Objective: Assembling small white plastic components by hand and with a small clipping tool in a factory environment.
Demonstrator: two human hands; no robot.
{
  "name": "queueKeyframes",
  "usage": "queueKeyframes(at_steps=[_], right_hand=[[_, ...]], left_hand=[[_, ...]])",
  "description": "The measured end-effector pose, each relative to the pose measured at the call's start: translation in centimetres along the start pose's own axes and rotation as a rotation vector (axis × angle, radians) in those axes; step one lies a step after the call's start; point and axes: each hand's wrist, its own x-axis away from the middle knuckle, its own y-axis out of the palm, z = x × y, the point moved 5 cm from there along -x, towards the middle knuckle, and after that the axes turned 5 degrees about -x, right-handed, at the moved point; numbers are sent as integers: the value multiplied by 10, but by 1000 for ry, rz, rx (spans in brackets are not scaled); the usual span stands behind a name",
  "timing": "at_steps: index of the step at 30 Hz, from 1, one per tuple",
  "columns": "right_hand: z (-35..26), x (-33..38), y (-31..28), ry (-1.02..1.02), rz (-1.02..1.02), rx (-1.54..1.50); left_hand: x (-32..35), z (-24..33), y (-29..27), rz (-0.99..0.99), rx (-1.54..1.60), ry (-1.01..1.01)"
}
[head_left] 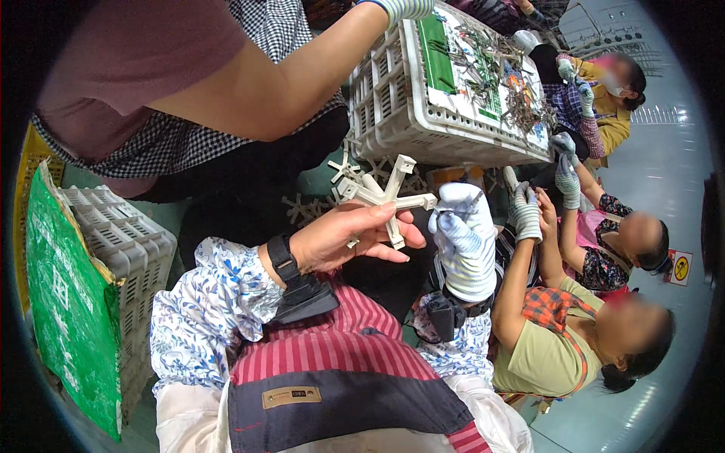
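My bare left hand (351,235) grips a white plastic star-shaped piece (390,198) with several arms, the thumb lying across its middle. My right hand (464,238), in a white glove with blue stripes, is closed right beside the tip of the arm that points right. Whatever its fingers hold, if anything, is hidden by the glove. Beyond my hands, more star-shaped pieces (343,167) like this one lie in a loose heap, partly hidden behind my left hand and the held piece.
A white plastic crate (385,98) stands ahead, its top covered with a sheet and scraps (521,106). At left is another white crate (124,226) with a green board (68,302) against it. Co-workers sit close at upper left and along the right, one gloved hand (525,211) near mine.
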Motion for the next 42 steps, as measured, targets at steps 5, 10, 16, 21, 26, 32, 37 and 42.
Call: queueKeyframes(at_steps=[5,10,16,21,26,32,37,42], right_hand=[[0,-3,2,24,-29,189],[-6,0,6,89,-19,273],[-9,0,6,75,-9,309],[-5,-4,3,114,-19,331],[1,-6,-1,147,-60,328],[5,-6,-1,180,-81,290],[5,-4,0,258,-170,266],[16,11,1,329,-117,163]], left_hand=[[2,0,-1,29,-13,-10],[5,-3,-3,28,-10,-13],[4,-2,-1,31,-14,-25],[5,2,-2,73,-112,-2],[5,3,-2,94,-232,57],[6,-1,-6,90,-270,90],[7,-4,-2,96,-269,112],[25,-28,3,104,-257,101]])
